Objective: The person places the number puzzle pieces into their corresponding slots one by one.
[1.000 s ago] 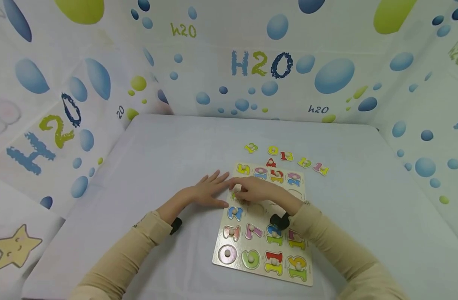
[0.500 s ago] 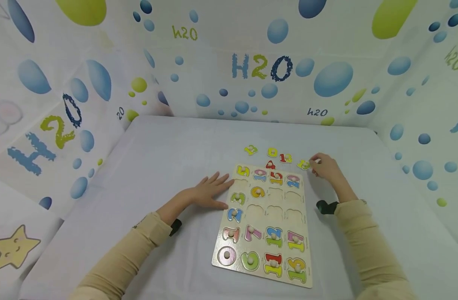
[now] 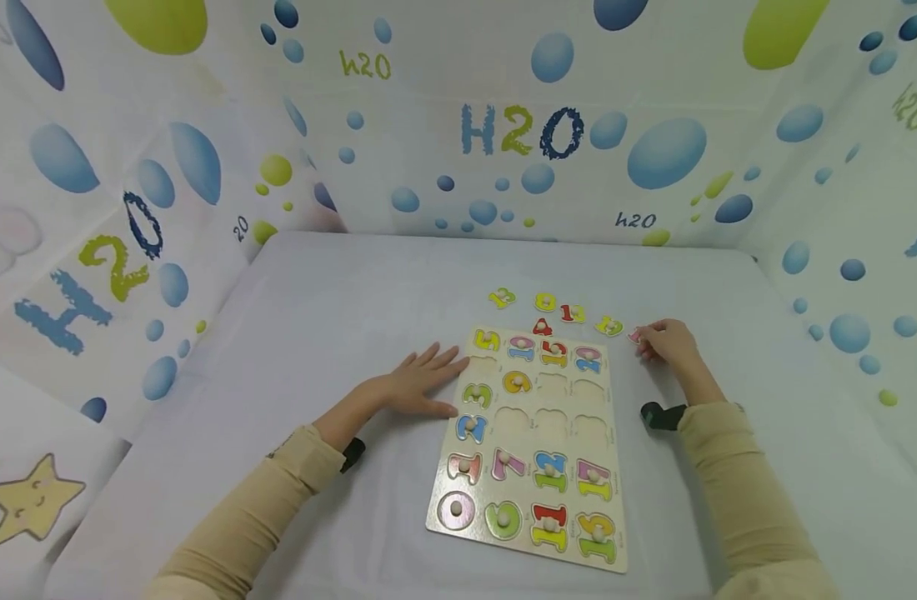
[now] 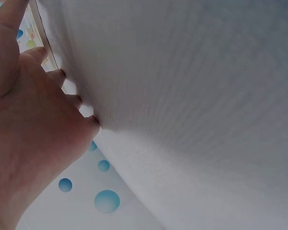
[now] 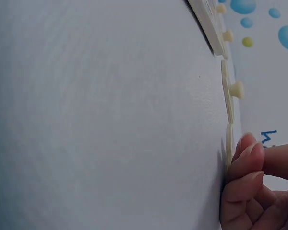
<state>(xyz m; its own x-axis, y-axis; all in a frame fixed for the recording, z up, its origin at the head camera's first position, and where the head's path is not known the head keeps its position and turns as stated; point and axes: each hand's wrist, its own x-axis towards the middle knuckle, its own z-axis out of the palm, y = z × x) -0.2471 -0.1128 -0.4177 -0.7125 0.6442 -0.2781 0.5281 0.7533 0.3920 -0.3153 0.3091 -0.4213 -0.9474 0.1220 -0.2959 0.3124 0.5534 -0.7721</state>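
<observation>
A wooden number puzzle board [image 3: 529, 537] lies on the table, with knobbed number pieces in many recesses and several recesses bare. My left hand [image 3: 417, 385] rests beside it, fingers spread and straight, their tips at the board's left edge. Beyond the board's far right corner, my right hand [image 3: 670, 343] pinches the pink and yellow number 14 puzzle piece [image 3: 634, 335], mostly hidden by the fingers. In the right wrist view, this piece [image 5: 229, 143] is edge-on near the tabletop, with thumb and fingertips [image 5: 247, 155] together over its knob.
Loose pieces lie behind the board: a yellow-green 19 [image 3: 609, 326], a red and yellow 13 [image 3: 573, 313], a yellow 8 [image 3: 545, 302], a red 4 [image 3: 543, 327] and another yellow two-digit piece [image 3: 502, 297]. A white cloth [image 3: 353, 283] covers the table; printed curtains surround it.
My right hand has left the board's left column, gone right past the 19 piece, and now pinches the 14 piece. A green 3 shows in its recess. The left hand stays put.
</observation>
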